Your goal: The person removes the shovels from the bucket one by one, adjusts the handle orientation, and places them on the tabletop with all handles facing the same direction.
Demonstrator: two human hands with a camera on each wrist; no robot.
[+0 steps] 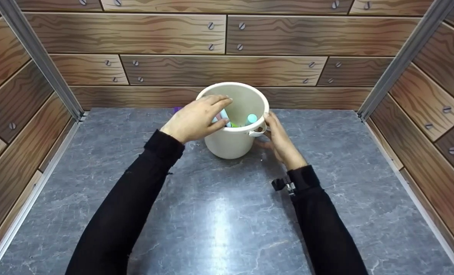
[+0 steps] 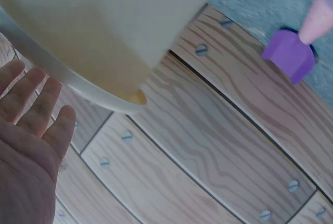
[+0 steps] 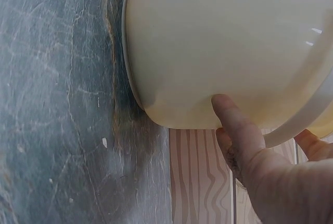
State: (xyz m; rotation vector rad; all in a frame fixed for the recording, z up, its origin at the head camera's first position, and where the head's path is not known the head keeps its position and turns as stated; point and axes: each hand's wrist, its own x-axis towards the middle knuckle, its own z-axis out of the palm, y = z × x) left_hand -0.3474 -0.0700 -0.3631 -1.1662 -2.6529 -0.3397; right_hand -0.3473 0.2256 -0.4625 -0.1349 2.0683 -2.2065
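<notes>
A cream bucket (image 1: 228, 143) stands upright on the grey floor near the back wall. My left hand (image 1: 198, 116) reaches over its left rim with fingers fairly straight; in the left wrist view the left hand (image 2: 31, 140) lies beside the rim, holding nothing visible. My right hand (image 1: 280, 139) holds the bucket's right side by the handle joint. In the right wrist view, one digit of the right hand (image 3: 276, 177) presses the bucket wall while other fingers are near the rim. Inside the bucket are a rounded teal end (image 1: 251, 118) and a pale blue piece (image 1: 224, 115), partly hidden.
A purple toy shovel (image 2: 291, 54) with a pink handle lies on the floor left of the bucket, mostly hidden in the head view. Wood-patterned panels (image 1: 173, 34) enclose the back and sides, with grey metal posts (image 1: 45, 61) at the corners.
</notes>
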